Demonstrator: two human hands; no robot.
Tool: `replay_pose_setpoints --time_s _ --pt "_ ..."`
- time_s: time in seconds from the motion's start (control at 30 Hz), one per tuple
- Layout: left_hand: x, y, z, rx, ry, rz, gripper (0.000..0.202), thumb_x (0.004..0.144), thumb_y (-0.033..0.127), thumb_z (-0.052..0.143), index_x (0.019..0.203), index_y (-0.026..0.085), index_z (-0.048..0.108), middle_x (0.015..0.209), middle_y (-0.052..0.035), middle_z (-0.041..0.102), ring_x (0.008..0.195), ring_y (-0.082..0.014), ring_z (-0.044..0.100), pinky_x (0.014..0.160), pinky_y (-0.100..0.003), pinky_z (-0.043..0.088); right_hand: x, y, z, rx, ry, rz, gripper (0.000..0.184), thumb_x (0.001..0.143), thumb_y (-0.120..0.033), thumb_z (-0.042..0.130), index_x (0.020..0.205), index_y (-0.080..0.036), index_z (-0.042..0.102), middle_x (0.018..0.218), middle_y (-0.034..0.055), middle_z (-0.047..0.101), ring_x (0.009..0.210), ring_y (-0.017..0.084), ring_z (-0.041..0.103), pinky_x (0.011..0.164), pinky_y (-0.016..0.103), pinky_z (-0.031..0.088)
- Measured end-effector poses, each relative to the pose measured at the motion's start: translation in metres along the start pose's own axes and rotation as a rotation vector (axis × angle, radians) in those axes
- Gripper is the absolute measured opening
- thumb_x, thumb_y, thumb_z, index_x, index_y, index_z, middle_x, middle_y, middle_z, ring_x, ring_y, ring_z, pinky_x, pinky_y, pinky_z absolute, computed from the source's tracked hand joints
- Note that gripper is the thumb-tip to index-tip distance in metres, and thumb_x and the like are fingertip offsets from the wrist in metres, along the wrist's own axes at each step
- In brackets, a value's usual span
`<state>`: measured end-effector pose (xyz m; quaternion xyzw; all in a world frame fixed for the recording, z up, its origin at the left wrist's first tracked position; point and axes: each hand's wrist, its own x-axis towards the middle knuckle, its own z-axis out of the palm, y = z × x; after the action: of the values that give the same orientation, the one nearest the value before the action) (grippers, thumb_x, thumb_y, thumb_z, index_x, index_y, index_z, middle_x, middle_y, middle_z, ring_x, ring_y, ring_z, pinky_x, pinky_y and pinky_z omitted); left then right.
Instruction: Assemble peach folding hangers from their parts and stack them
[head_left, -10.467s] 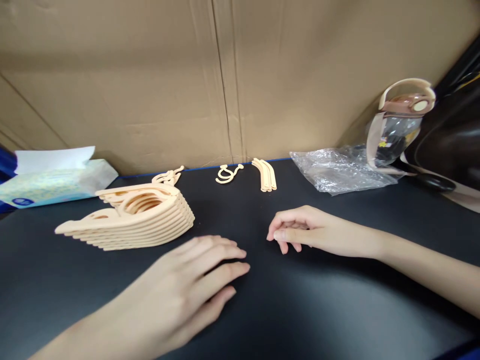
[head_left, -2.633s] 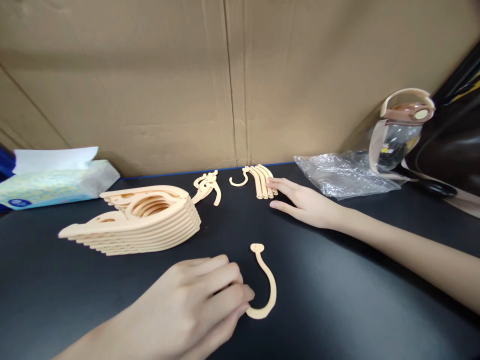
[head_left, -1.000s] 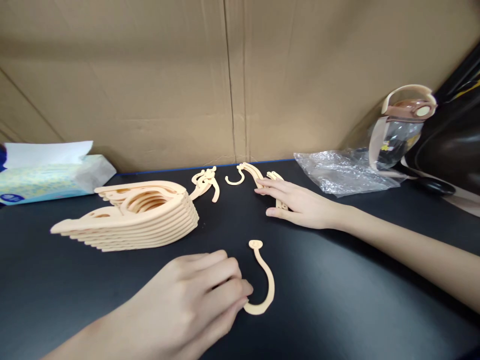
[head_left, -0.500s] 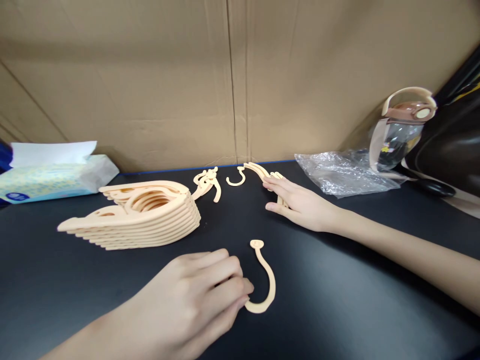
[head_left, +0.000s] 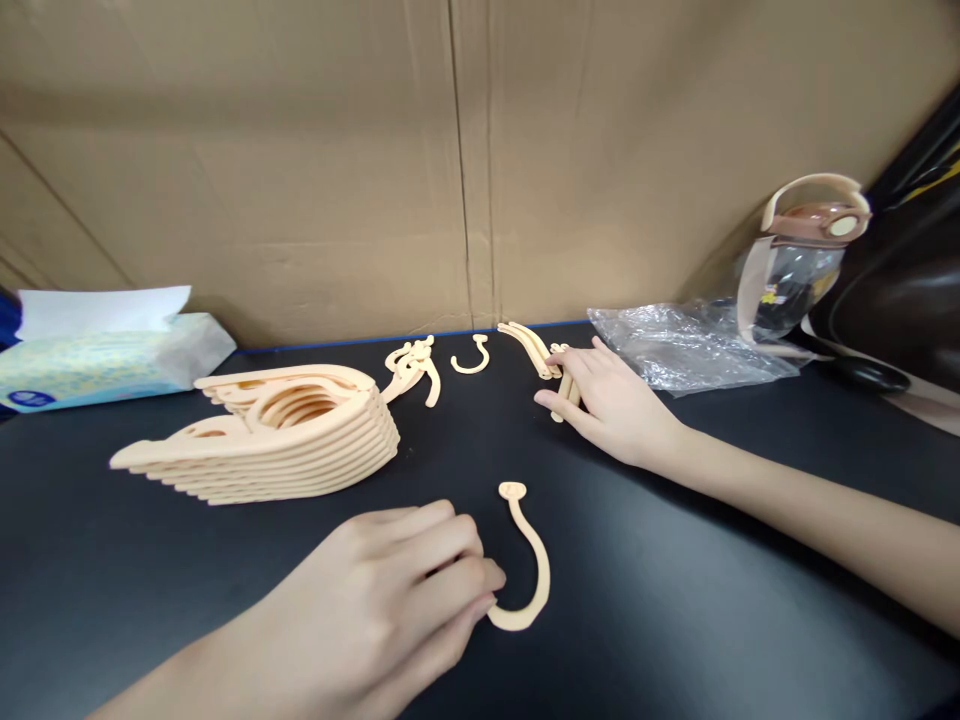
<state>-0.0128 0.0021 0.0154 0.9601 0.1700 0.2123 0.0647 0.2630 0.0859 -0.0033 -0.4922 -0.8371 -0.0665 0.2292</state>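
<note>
My left hand (head_left: 390,590) lies on the black table (head_left: 675,600) with curled fingers, its fingertips pinching the lower end of a peach plastic hook (head_left: 529,560). My right hand (head_left: 611,405) reaches to the back of the table and closes its fingers round a few peach curved strips (head_left: 564,385). More strips (head_left: 529,345) lie just beyond them. A small hook (head_left: 471,357) and a cluster of hooks (head_left: 412,368) rest near the back edge. A stack of peach hanger bodies (head_left: 277,430) sits at the left.
A tissue pack (head_left: 105,350) lies at the far left. Crumpled clear plastic (head_left: 675,345) and a water bottle with a pink lid (head_left: 802,250) sit at the back right beside a dark bag (head_left: 907,290). A cardboard wall (head_left: 450,150) closes the back.
My right hand has drawn some strips away from the pile and curled round them. My left hand stays on the hook's end.
</note>
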Motion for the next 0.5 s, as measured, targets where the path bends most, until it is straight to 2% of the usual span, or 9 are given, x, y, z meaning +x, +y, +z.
replay_pose_setpoints --time_s 0.1,0.2,0.5 --pt "-0.0021 -0.0024 0.0038 -0.014 0.005 -0.007 0.024 0.101 0.011 0.039 0.110 0.018 0.061 0.086 -0.0038 0.062 0.070 -0.0180 0.054 0.060 -0.031 0.040 0.0002 -0.0007 -0.0017 -0.005 0.004 -0.043 0.056 0.104 -0.057 0.033 0.116 -0.011 0.062 0.119 0.0171 0.070 0.127 0.033 0.059 0.121 0.059 0.027" --pt "-0.0019 -0.0016 0.0017 -0.008 -0.007 -0.001 0.023 0.102 0.012 0.039 0.109 0.018 0.061 0.086 -0.0036 0.062 0.071 -0.0178 0.055 0.061 -0.030 0.041 0.0004 -0.0009 -0.0028 0.006 -0.007 -0.077 0.052 0.104 -0.055 0.034 0.115 -0.012 0.062 0.121 0.0161 0.070 0.131 0.033 0.056 0.121 0.060 0.025" --pt "0.0026 0.0026 -0.0060 0.027 -0.025 0.003 0.024 0.101 0.010 0.040 0.106 0.017 0.062 0.083 -0.0039 0.064 0.070 -0.0172 0.059 0.061 -0.028 0.046 0.0011 0.0023 -0.0012 -0.022 -0.090 -0.120 0.058 0.105 -0.053 0.031 0.136 -0.012 0.057 0.139 0.0153 0.061 0.139 0.032 0.048 0.121 0.061 0.024"
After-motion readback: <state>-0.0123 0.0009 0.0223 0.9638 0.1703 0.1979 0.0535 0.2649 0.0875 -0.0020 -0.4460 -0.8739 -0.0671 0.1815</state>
